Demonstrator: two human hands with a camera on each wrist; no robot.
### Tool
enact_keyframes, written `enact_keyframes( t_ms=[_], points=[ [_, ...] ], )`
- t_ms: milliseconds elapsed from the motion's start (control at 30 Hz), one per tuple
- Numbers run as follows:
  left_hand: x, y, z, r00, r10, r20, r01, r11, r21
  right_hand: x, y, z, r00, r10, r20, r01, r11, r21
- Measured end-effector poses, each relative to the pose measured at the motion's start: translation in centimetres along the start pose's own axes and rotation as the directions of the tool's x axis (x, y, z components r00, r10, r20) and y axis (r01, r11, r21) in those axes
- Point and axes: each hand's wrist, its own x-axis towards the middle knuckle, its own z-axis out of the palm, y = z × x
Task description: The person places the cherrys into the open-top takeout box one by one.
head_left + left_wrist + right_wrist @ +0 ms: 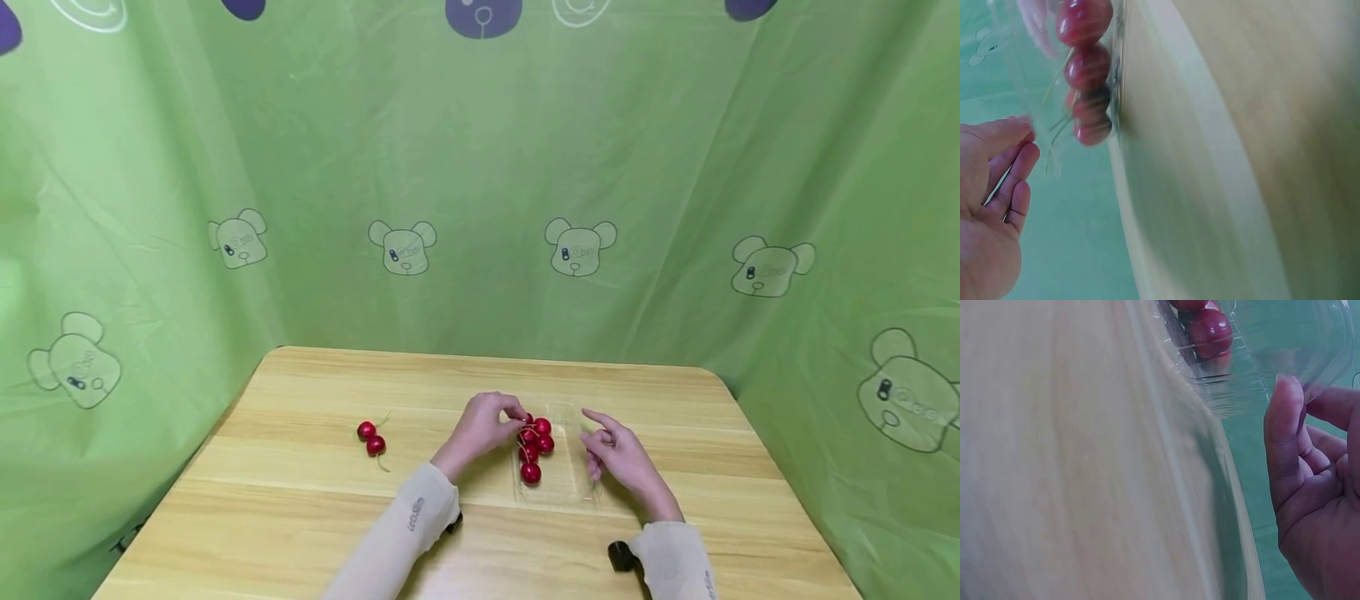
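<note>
A clear plastic box point(570, 492) lies on the table, with several red cherries point(531, 473) on stems along its left side. My left hand point(483, 425) reaches over its left edge, fingertips right at the far cherries. In the left wrist view the thumb point(1007, 132) and forefinger tips come together beside thin stems point(1054, 147); I cannot tell whether they pinch one. At the box's right side, my right hand point(618, 458) holds the clear wall between thumb point(1285, 425) and forefinger, its other fingers curled below.
Two more cherries point(375, 446) with stems lie on the wooden table point(300, 517), left of my left hand. A green curtain point(480, 308) printed with bear faces hangs around the back and sides. Dark wrist straps point(621, 556) show at the sleeves.
</note>
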Motion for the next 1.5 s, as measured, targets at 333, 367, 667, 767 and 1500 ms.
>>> enact_keyframes(
  t_ms=[333,367,667,767,1500],
  points=[
    [-2.4,-2.4,-4.0,0.995,-0.063,-0.078,0.062,0.998,-0.02,0.0,-0.2,0.0,1.0,0.007,-0.006,-0.007,1.0,-0.004],
    [-2.7,-2.8,-4.6,0.993,-0.078,-0.083,0.076,0.997,-0.023,0.0,-0.1,0.0,1.0,0.008,-0.005,-0.008,1.0,-0.004],
    [-5.8,-6.8,-9.8,0.967,-0.184,-0.175,0.187,0.982,0.001,0.0,-0.2,0.2,1.0,0.011,-0.011,-0.011,1.0,-0.002],
    [-6.8,-8.1,-11.2,0.955,-0.222,-0.195,0.228,0.974,0.011,0.0,-0.2,0.3,1.0,0.01,-0.01,-0.01,1.0,-0.003],
    [-10.2,-12.9,-13.9,0.877,-0.478,-0.04,0.479,0.878,0.007,0.2,0.2,0.2,1.0,0.001,-0.005,-0.001,1.0,0.008]
  ],
)
